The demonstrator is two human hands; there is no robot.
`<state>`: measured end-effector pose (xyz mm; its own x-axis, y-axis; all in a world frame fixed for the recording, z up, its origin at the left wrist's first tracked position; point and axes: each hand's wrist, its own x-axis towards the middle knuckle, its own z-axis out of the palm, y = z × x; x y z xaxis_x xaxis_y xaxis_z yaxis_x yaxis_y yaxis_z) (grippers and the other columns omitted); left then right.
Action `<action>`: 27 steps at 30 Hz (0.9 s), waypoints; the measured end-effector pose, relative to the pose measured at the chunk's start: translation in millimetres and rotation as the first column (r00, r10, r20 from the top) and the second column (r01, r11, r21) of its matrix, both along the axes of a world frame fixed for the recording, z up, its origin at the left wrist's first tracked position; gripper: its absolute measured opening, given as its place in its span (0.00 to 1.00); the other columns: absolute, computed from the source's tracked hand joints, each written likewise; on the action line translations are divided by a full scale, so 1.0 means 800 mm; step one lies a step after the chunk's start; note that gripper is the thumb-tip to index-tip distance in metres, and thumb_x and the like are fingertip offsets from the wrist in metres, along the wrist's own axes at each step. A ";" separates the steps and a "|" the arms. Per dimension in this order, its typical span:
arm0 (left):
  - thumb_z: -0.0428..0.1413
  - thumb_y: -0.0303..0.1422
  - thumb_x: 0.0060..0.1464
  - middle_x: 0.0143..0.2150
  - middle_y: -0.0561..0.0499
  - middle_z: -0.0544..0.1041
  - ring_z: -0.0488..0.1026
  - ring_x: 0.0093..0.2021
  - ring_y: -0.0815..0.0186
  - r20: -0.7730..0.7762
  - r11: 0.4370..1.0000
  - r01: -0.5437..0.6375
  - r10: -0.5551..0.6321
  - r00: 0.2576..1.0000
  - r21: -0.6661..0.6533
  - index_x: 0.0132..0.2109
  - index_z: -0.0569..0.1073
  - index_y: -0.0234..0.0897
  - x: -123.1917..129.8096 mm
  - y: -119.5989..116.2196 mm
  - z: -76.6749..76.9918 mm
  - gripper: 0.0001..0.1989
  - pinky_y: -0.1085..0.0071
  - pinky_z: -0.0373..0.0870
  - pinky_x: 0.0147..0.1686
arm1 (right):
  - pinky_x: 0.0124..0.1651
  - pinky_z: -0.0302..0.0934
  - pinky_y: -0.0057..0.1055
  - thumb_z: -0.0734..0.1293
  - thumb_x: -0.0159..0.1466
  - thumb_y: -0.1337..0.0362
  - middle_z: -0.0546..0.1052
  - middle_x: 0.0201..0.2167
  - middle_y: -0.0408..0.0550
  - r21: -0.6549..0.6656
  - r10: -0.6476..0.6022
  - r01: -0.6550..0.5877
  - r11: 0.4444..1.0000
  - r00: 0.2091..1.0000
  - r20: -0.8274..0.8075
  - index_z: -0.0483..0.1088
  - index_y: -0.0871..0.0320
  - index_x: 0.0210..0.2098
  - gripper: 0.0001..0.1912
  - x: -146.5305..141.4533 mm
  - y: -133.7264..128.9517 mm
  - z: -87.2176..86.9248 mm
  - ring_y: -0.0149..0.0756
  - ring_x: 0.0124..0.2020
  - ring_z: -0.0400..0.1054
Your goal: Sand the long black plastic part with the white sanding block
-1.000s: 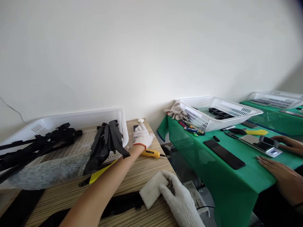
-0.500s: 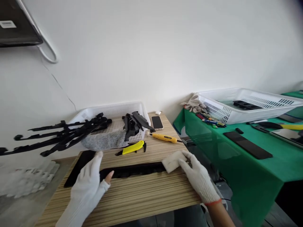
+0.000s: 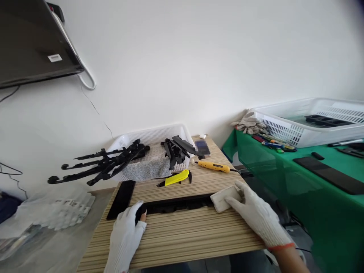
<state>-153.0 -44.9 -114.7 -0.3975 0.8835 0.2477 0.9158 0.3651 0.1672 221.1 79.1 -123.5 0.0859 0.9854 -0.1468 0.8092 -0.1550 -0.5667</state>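
A long black plastic strip [image 3: 179, 204] lies across the wood-grain table in front of me. My left hand [image 3: 126, 231], in a white knit glove with the thumb tip bare, grips the strip's left end between thumb and fingers. At the other end, my right hand [image 3: 253, 212], also gloved, pinches a folded white cloth [image 3: 223, 199] that covers the strip's tip. Beyond the strip lie a yellow utility knife [image 3: 176, 177] and a yellow electric pen-like tool [image 3: 214, 166]. A flat black panel [image 3: 121, 200] rests left of the strip.
A white basket [image 3: 153, 132] at the back holds black plastic parts [image 3: 108, 161], some sticking out leftward, and grey padding [image 3: 146, 169]. A phone [image 3: 202, 148] lies beside it. To the right, a green-covered table [image 3: 270, 163] bears another white basket [image 3: 287, 129], gloves [image 3: 248, 123] and pens.
My left hand has closed from an open pose onto the strip's left end. The right hand still holds the cloth at the right end. The view has swung left.
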 end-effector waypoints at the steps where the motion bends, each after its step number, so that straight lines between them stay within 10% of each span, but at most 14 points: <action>1: 0.47 0.39 0.59 0.49 0.45 0.80 0.75 0.50 0.51 0.010 0.999 -0.023 0.023 1.000 -0.025 0.55 0.75 0.43 0.002 0.000 0.001 0.21 0.57 0.73 0.46 | 0.56 0.60 0.49 0.64 0.59 0.44 0.73 0.57 0.56 -0.010 -0.015 0.015 1.000 1.000 -0.002 0.60 0.54 0.66 0.40 0.001 0.000 0.000 0.56 0.55 0.69; 6: 0.47 0.43 0.58 0.43 0.44 0.81 0.78 0.43 0.52 0.045 0.985 -0.080 0.088 0.995 -0.152 0.56 0.75 0.45 0.011 0.003 0.007 0.23 0.60 0.73 0.40 | 0.55 0.62 0.45 0.61 0.61 0.43 0.73 0.56 0.56 0.003 -0.206 0.208 0.978 0.972 -0.114 0.63 0.55 0.64 0.36 0.014 0.004 -0.011 0.54 0.53 0.70; 27: 0.42 0.48 0.60 0.45 0.40 0.79 0.76 0.46 0.50 0.056 0.963 -0.128 0.145 0.988 -0.239 0.60 0.71 0.41 0.005 0.004 0.010 0.29 0.58 0.71 0.43 | 0.48 0.65 0.42 0.61 0.60 0.45 0.76 0.50 0.52 0.143 -0.194 0.234 0.962 0.949 -0.248 0.63 0.52 0.64 0.36 0.019 0.006 -0.032 0.49 0.45 0.73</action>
